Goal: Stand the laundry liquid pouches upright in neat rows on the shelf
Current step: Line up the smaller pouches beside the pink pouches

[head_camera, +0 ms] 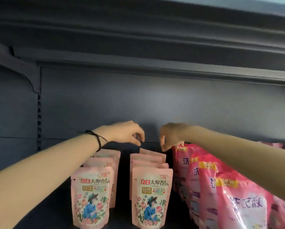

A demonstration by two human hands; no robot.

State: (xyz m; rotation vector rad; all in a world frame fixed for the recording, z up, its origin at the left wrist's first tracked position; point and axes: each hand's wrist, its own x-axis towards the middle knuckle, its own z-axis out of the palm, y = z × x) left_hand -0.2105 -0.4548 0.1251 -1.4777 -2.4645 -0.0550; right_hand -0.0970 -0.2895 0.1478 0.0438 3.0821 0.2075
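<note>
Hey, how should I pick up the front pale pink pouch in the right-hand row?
Pinch its flat sealed top edge, coming straight down from above. The front pouch stands upright with another pouch close behind and darker pink bags close on its right, so the top is probably freest.

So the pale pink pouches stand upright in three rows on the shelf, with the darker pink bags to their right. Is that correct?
Not quite. The head view shows the pale pink pouches upright in two rows, not three: a left row and a right one. The rest holds: they stand on the shelf, with the darker pink bags to their right.
</note>
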